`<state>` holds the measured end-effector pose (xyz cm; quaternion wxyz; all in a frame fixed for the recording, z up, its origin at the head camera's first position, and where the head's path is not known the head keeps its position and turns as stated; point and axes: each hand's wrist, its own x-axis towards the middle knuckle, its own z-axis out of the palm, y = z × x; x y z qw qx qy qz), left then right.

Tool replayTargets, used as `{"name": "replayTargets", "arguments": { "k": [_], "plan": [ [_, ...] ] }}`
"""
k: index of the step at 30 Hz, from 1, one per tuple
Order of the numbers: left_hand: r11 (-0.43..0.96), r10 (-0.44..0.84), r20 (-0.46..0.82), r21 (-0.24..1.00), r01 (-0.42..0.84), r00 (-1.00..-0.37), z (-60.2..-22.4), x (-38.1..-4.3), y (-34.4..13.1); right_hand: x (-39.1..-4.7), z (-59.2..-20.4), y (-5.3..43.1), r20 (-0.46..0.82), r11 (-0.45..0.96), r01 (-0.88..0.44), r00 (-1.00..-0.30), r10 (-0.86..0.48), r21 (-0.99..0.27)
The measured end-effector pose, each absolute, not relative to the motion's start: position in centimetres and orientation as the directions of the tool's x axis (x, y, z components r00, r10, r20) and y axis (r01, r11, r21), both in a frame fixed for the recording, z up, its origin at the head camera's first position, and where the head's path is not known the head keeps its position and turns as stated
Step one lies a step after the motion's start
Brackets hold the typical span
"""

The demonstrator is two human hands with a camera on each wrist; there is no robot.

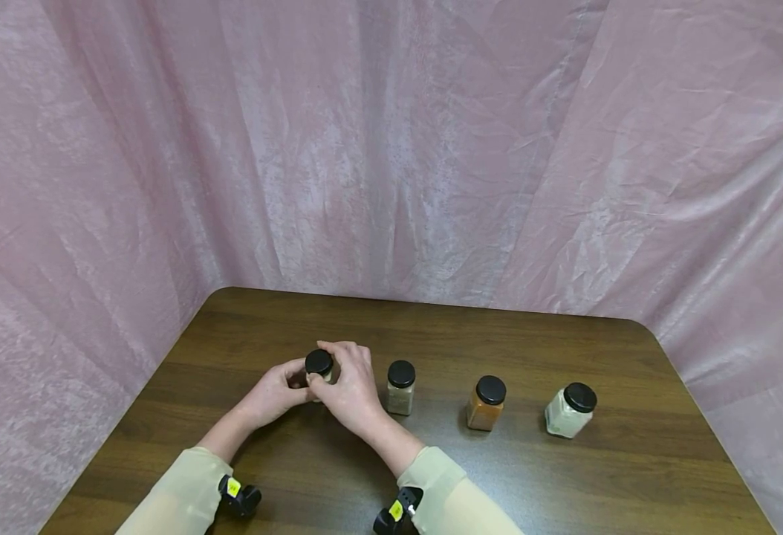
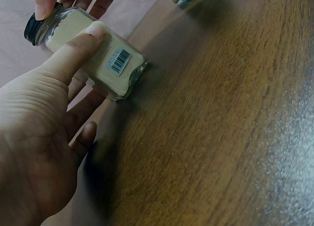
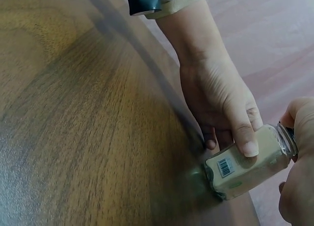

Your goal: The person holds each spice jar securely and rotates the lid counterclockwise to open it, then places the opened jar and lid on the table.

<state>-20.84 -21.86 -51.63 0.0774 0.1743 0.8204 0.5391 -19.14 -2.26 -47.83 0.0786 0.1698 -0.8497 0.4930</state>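
Note:
A square glass jar of pale beige powder (image 2: 105, 54) with a barcode sticker is between my two hands at the left of the table. My left hand (image 1: 274, 394) grips its body, thumb along one face and fingers behind. The fingers and thumb of my right hand (image 1: 353, 390) pinch the black lid (image 1: 319, 362) from the side. In both wrist views the lid sits at the jar's neck, and the base is right at the tabletop. Just right of my right hand stands a jar of greyish-beige powder (image 1: 400, 401), its black lid on.
Farther right stand a jar of orange powder (image 1: 482, 414) and a jar of whitish powder (image 1: 564, 417), both black-lidded. The brown wooden table (image 1: 565, 483) has rounded far corners. A pink curtain (image 1: 391, 148) hangs behind it and along the sides.

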Motion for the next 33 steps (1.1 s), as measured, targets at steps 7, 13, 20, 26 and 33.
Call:
{"name": "replayTargets", "arguments": {
  "k": [7,13,20,26,33],
  "plan": [
    [0.359,0.37,0.058,0.911,0.201,-0.927,-51.46,-20.85,-21.72,-19.14,-47.94,-2.07,0.303,0.469,-0.366,-0.93,-0.206,-0.804],
    [0.343,0.368,0.058,0.919,0.194,-0.928,-51.59,-20.91,-21.86,-19.13,-47.9,-1.99,0.294,0.467,-0.344,-0.939,-0.18,-0.815],
    [0.33,0.374,0.038,0.928,0.171,-0.927,-51.65,-20.84,-21.93,-19.12,-47.96,-2.0,0.281,0.448,-0.322,-0.947,-0.157,-0.834],
    [0.311,0.385,0.043,0.934,0.174,-0.922,-51.67,-20.85,-21.93,-19.13,-47.9,-2.07,0.287,0.444,-0.319,-0.948,-0.14,-0.837],
    [0.32,0.375,0.041,0.932,0.171,-0.926,-51.67,-20.8,-21.93,-19.12,-47.91,-2.22,0.283,0.448,-0.313,-0.95,-0.134,-0.837]
  ]
}}
